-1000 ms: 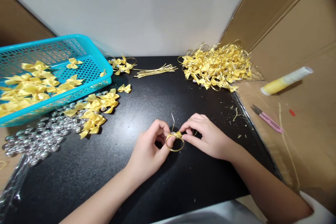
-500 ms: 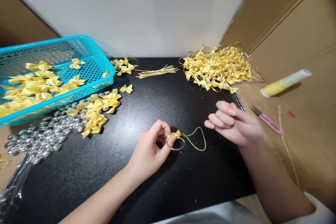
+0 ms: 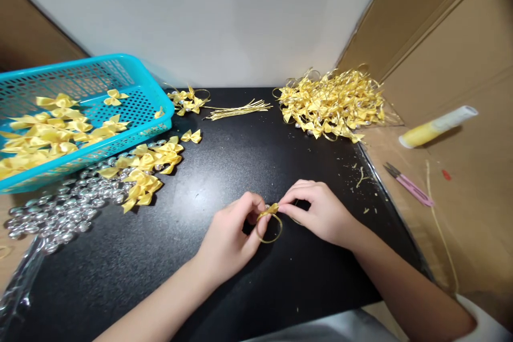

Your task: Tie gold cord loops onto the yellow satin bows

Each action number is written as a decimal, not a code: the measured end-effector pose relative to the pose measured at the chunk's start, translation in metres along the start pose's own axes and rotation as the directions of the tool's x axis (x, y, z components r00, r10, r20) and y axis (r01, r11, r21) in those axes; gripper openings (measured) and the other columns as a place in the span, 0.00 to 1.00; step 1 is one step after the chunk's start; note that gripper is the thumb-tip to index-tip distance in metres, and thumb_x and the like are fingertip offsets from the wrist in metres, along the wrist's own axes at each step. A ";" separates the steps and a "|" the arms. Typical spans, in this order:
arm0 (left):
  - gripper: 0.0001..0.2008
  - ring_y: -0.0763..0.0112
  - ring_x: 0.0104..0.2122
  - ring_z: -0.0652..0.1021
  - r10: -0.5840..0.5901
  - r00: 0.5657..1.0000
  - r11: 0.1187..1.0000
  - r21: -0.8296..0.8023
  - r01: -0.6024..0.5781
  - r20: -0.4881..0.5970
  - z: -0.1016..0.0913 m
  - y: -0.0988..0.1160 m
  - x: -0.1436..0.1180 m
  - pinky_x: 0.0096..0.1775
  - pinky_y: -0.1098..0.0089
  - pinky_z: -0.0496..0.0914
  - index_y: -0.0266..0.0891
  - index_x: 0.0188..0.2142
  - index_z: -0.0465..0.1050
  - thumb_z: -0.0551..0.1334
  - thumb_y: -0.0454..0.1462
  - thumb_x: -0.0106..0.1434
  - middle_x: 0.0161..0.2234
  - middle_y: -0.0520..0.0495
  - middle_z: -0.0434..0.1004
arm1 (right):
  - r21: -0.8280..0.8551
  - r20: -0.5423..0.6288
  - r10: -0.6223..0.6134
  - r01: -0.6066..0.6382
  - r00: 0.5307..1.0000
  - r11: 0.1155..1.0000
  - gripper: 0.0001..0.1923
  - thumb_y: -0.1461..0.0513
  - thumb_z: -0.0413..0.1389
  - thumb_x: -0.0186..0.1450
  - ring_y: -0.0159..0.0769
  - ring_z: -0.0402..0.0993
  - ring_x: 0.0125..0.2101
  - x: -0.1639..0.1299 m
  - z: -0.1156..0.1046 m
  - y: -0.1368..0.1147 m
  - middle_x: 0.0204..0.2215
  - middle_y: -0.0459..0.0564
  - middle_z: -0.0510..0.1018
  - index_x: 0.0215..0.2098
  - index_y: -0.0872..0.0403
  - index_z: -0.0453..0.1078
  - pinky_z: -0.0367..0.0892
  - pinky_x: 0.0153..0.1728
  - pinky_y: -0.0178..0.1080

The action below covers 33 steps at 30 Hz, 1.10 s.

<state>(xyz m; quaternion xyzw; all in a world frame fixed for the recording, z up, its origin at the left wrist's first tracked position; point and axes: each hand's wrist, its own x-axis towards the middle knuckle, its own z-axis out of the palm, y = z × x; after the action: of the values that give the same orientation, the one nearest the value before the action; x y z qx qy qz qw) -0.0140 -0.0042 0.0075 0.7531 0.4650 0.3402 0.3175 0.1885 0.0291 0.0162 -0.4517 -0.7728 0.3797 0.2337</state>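
Between finger and thumb, my left hand (image 3: 236,230) pinches a small yellow ribbon bow (image 3: 273,209) with a gold cord loop (image 3: 269,241) hanging below it. From the other side, my right hand (image 3: 320,211) has its thumb and forefinger pressed together at the bow's right edge, where the cord comes off. A short bit of the cord shows under the right fingers; the rest is hidden. Both hands are just above the black tabletop (image 3: 256,165).
A turquoise basket (image 3: 154,127) of yellow bows stands at left, with silver beads (image 3: 66,214) and loose bows (image 3: 142,184) before it. Gold cords (image 3: 240,110) lie at the back, beside a pile of finished bows (image 3: 332,101). Pink-handled snips (image 3: 412,187) and a tube (image 3: 438,127) lie right.
My right hand has come in from the right and down to the bow, and its fingers now pinch there. The long cord loop that stuck out to the right is mostly covered.
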 end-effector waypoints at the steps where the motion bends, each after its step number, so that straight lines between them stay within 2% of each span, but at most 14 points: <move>1: 0.05 0.77 0.23 0.73 0.001 1.000 1.000 0.002 -0.001 0.000 0.000 0.000 0.000 0.26 0.77 0.66 0.42 0.34 0.61 0.58 0.31 0.64 0.25 0.56 0.71 | 0.018 -0.010 0.013 -0.013 1.000 1.000 0.05 0.66 0.61 0.63 0.34 0.75 0.31 0.000 -0.002 0.000 0.27 0.48 0.81 0.29 0.54 0.77 0.67 0.36 0.38; 4: 0.06 0.78 0.22 0.73 -0.004 1.000 1.000 0.002 0.004 -0.002 -0.001 -0.002 0.000 0.26 0.78 0.66 0.42 0.34 0.61 0.58 0.31 0.64 0.25 0.57 0.71 | 0.087 -0.009 0.075 -0.073 0.997 0.994 0.05 0.66 0.60 0.62 0.33 0.74 0.30 0.000 -0.009 0.000 0.27 0.46 0.80 0.28 0.54 0.75 0.66 0.35 0.36; 8: 0.07 0.78 0.23 0.73 -0.011 1.000 1.000 0.001 0.011 0.003 0.000 -0.003 0.000 0.26 0.79 0.66 0.42 0.35 0.61 0.58 0.30 0.64 0.25 0.57 0.71 | 0.362 0.005 0.186 -0.175 0.983 0.916 0.06 0.61 0.58 0.64 0.32 0.72 0.30 0.000 -0.015 0.004 0.27 0.45 0.77 0.29 0.54 0.72 0.66 0.34 0.35; 12: 0.06 0.78 0.22 0.73 -0.055 0.998 0.998 -0.030 0.055 0.000 0.000 -0.004 0.000 0.26 0.78 0.66 0.42 0.34 0.61 0.58 0.32 0.64 0.25 0.57 0.70 | 0.633 -0.059 0.167 -0.093 0.984 0.769 0.08 0.59 0.57 0.67 0.31 0.74 0.35 -0.001 -0.019 0.010 0.32 0.46 0.79 0.32 0.53 0.71 0.66 0.40 0.35; 15: 0.06 0.78 0.22 0.74 -0.080 0.997 0.994 -0.074 0.080 -0.001 0.001 -0.006 -0.001 0.26 0.78 0.67 0.42 0.35 0.60 0.58 0.32 0.65 0.25 0.57 0.70 | 0.686 -0.113 0.086 0.015 0.990 0.728 0.06 0.60 0.56 0.68 0.30 0.73 0.36 -0.005 -0.021 0.007 0.32 0.45 0.77 0.33 0.52 0.71 0.65 0.41 0.35; 18: 0.07 0.78 0.23 0.74 -0.037 0.999 0.999 -0.022 0.037 -0.025 0.003 -0.007 -0.001 0.27 0.79 0.67 0.42 0.35 0.60 0.59 0.30 0.64 0.25 0.57 0.70 | 0.604 -0.127 -0.034 0.105 0.991 0.790 0.06 0.62 0.55 0.69 0.30 0.72 0.35 -0.010 -0.023 -0.002 0.32 0.44 0.76 0.32 0.53 0.69 0.65 0.41 0.34; 23: 0.09 0.77 0.25 0.73 0.176 0.981 0.974 0.161 -0.160 -0.085 0.006 -0.011 0.001 0.28 0.78 0.66 0.42 0.35 0.61 0.58 0.27 0.62 0.27 0.55 0.71 | 0.452 -0.016 -0.215 0.199 0.977 0.870 0.05 0.66 0.53 0.68 0.30 0.73 0.36 -0.014 -0.022 -0.015 0.33 0.47 0.76 0.33 0.54 0.67 0.66 0.41 0.36; 27: 0.10 0.76 0.24 0.71 0.265 0.961 0.943 0.230 -0.241 -0.082 0.008 -0.013 0.001 0.28 0.77 0.66 0.41 0.34 0.62 0.58 0.25 0.62 0.26 0.55 0.69 | 0.352 0.038 -0.232 0.205 0.972 0.913 0.06 0.68 0.53 0.67 0.30 0.72 0.35 -0.012 -0.016 -0.018 0.32 0.47 0.76 0.32 0.55 0.66 0.67 0.40 0.36; 30: 0.10 0.76 0.24 0.71 0.279 0.956 0.939 0.231 -0.253 -0.091 0.007 -0.013 0.000 0.29 0.77 0.66 0.41 0.34 0.62 0.58 0.25 0.63 0.25 0.55 0.69 | 0.150 0.043 -0.242 0.233 0.969 0.961 0.06 0.69 0.54 0.66 0.32 0.69 0.34 -0.009 -0.010 -0.016 0.30 0.46 0.74 0.31 0.55 0.66 0.65 0.40 0.38; 33: 0.09 0.76 0.25 0.73 0.243 0.964 0.956 0.196 -0.219 -0.110 0.006 -0.011 0.000 0.30 0.77 0.67 0.41 0.34 0.63 0.59 0.25 0.62 0.26 0.54 0.71 | -0.065 0.040 -0.238 0.241 0.970 0.968 0.05 0.67 0.55 0.66 0.35 0.66 0.36 -0.007 -0.006 -0.012 0.32 0.47 0.75 0.32 0.54 0.67 0.63 0.41 0.41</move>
<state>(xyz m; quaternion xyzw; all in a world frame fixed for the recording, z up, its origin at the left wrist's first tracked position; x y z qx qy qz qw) -0.0146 -0.0008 -0.0049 0.8040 0.4229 0.3803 0.1735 0.1900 0.0215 0.0294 -0.3569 -0.8380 0.3287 0.2498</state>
